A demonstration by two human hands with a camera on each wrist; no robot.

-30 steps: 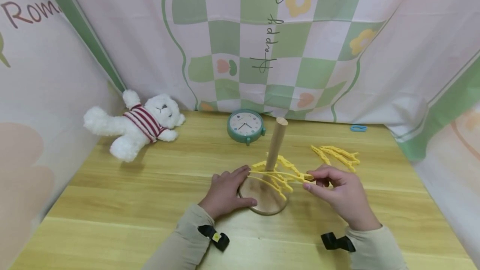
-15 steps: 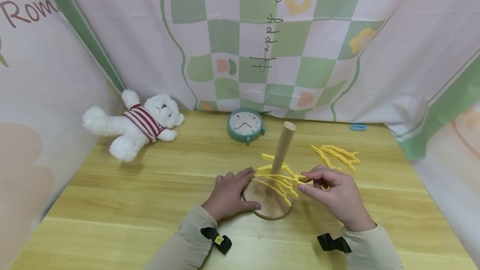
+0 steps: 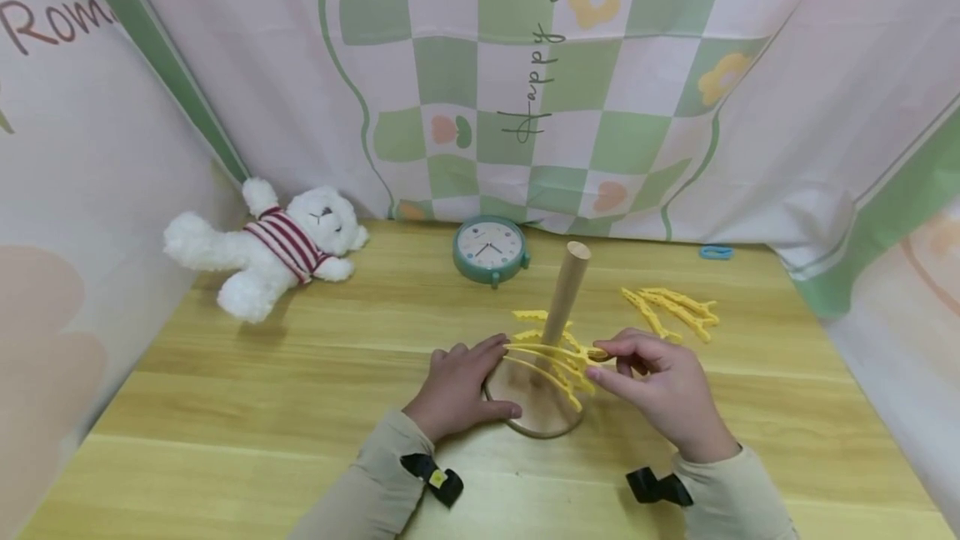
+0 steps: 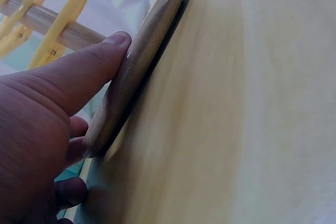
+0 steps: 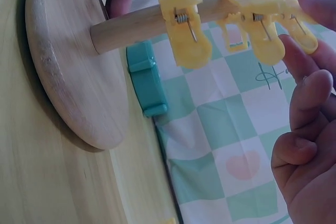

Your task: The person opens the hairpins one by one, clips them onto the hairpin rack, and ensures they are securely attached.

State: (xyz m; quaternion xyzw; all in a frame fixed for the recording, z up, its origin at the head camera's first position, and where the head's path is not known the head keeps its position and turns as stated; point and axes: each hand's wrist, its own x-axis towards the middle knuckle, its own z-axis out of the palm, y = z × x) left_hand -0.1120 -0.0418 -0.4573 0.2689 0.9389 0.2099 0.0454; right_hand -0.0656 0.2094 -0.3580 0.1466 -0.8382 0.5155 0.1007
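Note:
A wooden stand has a round base and an upright dowel. Several yellow spring clips with long jaws are on the dowel, one above another; the lowest clip sits nearest the base and a middle clip is farther up. My left hand grips the left edge of the base, its thumb on top. With thumb and forefinger my right hand pinches the handle end of the uppermost clip, whose jaws lie across the dowel.
Several loose yellow clips lie on the table right of the stand. Behind it is a green round clock. A white plush bear lies at back left, a small blue clip at back right. A patterned curtain hangs behind.
The stand and left hand have shifted slightly right and the dowel's top has moved right. My right hand has come left with the pinched clip, closer in to the dowel.

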